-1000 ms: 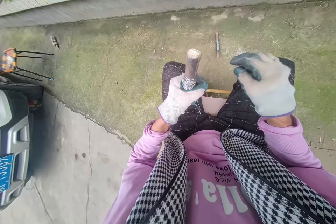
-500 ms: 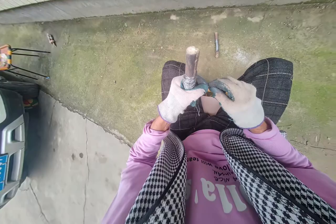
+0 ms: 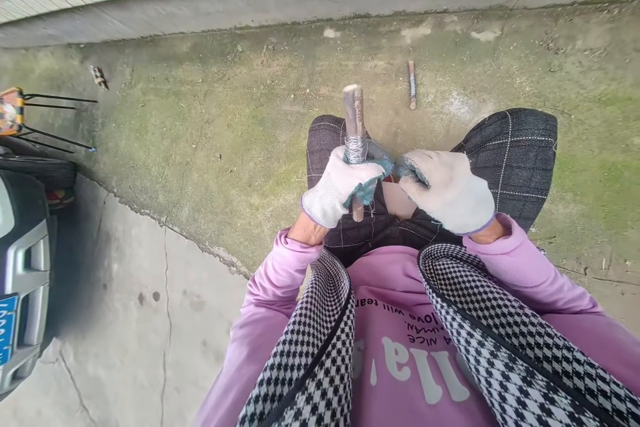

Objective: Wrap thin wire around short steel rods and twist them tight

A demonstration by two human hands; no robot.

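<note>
A short wooden stick [image 3: 354, 110] stands tilted up between my knees, with silvery wire [image 3: 356, 149] wound round its middle. My left hand [image 3: 334, 188], in a white work glove with a blue-green coated palm, is closed round it just below the coil. The stick's lower end pokes out beneath the glove. Close beside, my right hand [image 3: 445, 188] wears a matching glove, its fingers curled inward toward the left fingertips. A bit of red shows between the two hands, but whatever the right fingers hold is hidden.
A thinner wooden stick wrapped with wire [image 3: 412, 85] lies on the mossy ground ahead. At the left are a small chair [image 3: 14, 112] with thin black legs and the front of a car [image 3: 30, 267]. A low concrete ledge [image 3: 300, 3] runs across the far side.
The stick has tipped, so its top moved left and its lower end now shows below my left glove. My right hand has shifted slightly left and turned a little.
</note>
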